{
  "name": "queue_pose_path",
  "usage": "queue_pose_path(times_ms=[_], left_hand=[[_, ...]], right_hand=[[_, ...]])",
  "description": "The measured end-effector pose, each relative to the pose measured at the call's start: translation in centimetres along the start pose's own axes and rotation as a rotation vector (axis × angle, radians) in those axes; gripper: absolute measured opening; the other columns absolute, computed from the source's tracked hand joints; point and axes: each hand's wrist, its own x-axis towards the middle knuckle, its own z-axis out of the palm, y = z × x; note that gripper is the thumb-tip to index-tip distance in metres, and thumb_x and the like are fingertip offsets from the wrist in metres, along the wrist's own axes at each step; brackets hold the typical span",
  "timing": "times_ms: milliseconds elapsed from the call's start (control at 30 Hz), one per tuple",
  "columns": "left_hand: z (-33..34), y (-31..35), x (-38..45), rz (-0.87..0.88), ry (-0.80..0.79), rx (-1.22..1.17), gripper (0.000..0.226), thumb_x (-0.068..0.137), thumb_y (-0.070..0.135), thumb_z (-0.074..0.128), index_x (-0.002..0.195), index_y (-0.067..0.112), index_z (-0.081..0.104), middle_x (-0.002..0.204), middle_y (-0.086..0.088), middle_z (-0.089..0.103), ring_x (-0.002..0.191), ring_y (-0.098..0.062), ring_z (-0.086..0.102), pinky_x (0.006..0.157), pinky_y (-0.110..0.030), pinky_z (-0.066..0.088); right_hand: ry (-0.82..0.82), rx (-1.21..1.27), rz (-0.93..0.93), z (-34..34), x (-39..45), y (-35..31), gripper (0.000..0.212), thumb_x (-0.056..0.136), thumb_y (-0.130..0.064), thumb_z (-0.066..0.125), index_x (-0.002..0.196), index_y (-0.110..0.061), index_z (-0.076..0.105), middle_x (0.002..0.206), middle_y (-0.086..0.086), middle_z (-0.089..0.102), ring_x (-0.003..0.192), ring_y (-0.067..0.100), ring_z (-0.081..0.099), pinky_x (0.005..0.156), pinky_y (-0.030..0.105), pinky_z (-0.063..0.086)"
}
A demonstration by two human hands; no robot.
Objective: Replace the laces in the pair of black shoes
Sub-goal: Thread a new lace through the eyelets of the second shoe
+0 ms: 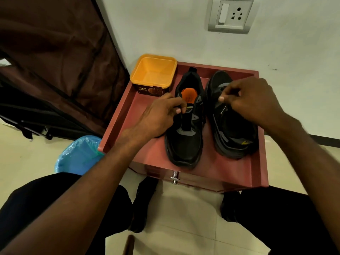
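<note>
Two black shoes stand side by side on a reddish tray-topped stand [145, 153]. The left shoe [185, 142] points toward me and shows an orange insole. The right shoe [231, 137] points away, its heel toward me. My left hand [161, 116] pinches something dark at the left shoe's tongue, most likely a black lace. My right hand [252, 100] hovers over the right shoe with fingers curled, pinching a thin dark strand near its front; the strand is hard to make out.
An open yellow tub [153, 72] sits at the tray's back left corner. A blue-lined bin [79, 155] stands on the floor to the left. A dark fabric wardrobe [55, 70] fills the left. A drawer knob [174, 177] faces my knees.
</note>
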Motion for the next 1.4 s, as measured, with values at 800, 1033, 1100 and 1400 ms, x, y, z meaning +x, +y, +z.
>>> queue_pose_path(times_ms=[800, 1033, 1100, 1400], left_hand=[[-0.2, -0.2, -0.1, -0.105, -0.077, -0.191, 0.015, 0.097, 0.020, 0.069, 0.109, 0.030, 0.071, 0.079, 0.002, 0.057, 0.069, -0.012, 0.057, 0.073, -0.043, 0.054], [-0.5, -0.4, 0.0, -0.147, -0.145, -0.291, 0.030, 0.098, 0.006, 0.064, 0.114, 0.030, 0.070, 0.083, -0.007, 0.055, 0.087, -0.028, 0.062, 0.091, -0.047, 0.055], [-0.6, -0.5, -0.1, -0.154, -0.171, -0.338, 0.043, 0.093, -0.003, 0.065, 0.118, 0.032, 0.066, 0.087, -0.004, 0.055, 0.094, -0.031, 0.064, 0.090, -0.051, 0.058], [-0.5, -0.8, -0.6, -0.143, -0.164, -0.199, 0.032, 0.086, -0.006, 0.067, 0.105, 0.019, 0.062, 0.091, -0.004, 0.065, 0.081, -0.029, 0.068, 0.073, -0.053, 0.059]], right_hand=[[-0.255, 0.045, -0.194, 3.2, -0.3, -1.6, 0.003, 0.090, -0.019, 0.079, 0.092, -0.021, 0.079, 0.079, -0.015, 0.071, 0.069, -0.008, 0.062, 0.062, 0.005, 0.041], [-0.001, 0.053, -0.129, 2.4, 0.0, 0.3, 0.015, 0.089, -0.032, 0.080, 0.100, -0.023, 0.079, 0.097, -0.009, 0.070, 0.086, 0.008, 0.066, 0.076, 0.021, 0.050], [-0.062, 0.016, -0.194, 2.8, -0.3, -0.2, 0.025, 0.086, -0.041, 0.080, 0.106, -0.026, 0.077, 0.101, -0.009, 0.069, 0.089, 0.009, 0.065, 0.079, 0.031, 0.055], [-0.277, 0.017, -0.192, 4.3, -0.7, -1.8, 0.006, 0.092, -0.024, 0.077, 0.097, -0.026, 0.080, 0.074, -0.016, 0.069, 0.061, -0.008, 0.060, 0.061, 0.026, 0.046]])
